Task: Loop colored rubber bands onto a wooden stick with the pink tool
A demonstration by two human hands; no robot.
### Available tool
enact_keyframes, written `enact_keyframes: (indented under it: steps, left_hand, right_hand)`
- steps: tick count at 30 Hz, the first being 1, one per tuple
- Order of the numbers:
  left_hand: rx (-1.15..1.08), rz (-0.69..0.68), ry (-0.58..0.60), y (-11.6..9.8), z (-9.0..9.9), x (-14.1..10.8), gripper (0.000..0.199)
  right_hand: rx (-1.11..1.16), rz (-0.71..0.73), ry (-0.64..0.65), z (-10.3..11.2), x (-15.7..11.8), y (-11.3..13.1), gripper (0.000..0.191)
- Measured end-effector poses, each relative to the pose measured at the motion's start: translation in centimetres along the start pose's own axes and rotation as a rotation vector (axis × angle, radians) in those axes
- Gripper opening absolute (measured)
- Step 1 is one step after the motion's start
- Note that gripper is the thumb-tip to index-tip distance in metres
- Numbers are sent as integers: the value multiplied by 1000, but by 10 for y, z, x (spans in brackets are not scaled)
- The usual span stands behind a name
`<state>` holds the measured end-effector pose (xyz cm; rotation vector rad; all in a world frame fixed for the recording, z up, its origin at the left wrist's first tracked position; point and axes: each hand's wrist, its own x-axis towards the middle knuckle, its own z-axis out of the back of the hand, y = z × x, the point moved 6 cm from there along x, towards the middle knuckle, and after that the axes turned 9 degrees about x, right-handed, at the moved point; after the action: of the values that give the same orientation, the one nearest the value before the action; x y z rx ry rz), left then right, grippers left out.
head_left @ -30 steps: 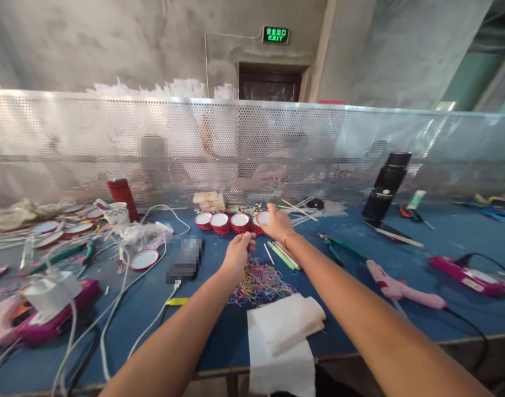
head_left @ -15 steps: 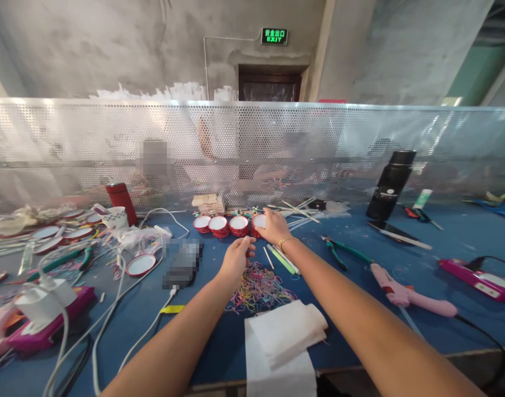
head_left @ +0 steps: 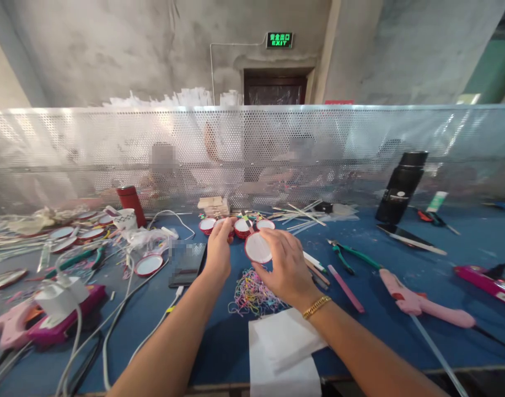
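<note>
My right hand (head_left: 286, 267) is closed on a round red-rimmed disc with a white face (head_left: 257, 248), fingers on its right edge and thumb below. A short thin piece (head_left: 246, 219) shows above the disc's upper edge; whether it is attached I cannot tell. My left hand (head_left: 219, 251) is raised left of the disc with nothing visible in it, its fingers extended and partly hidden. Behind both hands stand small stacks of similar red-rimmed discs (head_left: 207, 225) in a row. Below the held disc lies a tangle of coloured cords (head_left: 254, 292).
Folded white paper (head_left: 283, 344) lies at the front edge. To the right are a pink stick (head_left: 345, 288), green-handled pliers (head_left: 355, 255), a pink glue gun (head_left: 422, 303) and a black bottle (head_left: 402, 186). A phone (head_left: 187, 264), cables and a magenta power strip (head_left: 64, 317) lie left.
My right hand has drawn a disc from the right end of the row nearer to me. My left hand has moved left and away. The view has shifted slightly.
</note>
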<state>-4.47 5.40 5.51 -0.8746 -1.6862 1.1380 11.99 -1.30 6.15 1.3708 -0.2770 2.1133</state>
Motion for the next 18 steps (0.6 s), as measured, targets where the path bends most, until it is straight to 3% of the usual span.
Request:
enact_keyframes:
  steps: [7,18]
  left_hand:
    - [-211,103,-10,10,0,3,34]
    - [-225,180,21,13,0,3,36]
  right_hand:
    - [11,38,7,-8,-9,6,51]
    - [19,27,40,-12,-13,5,53]
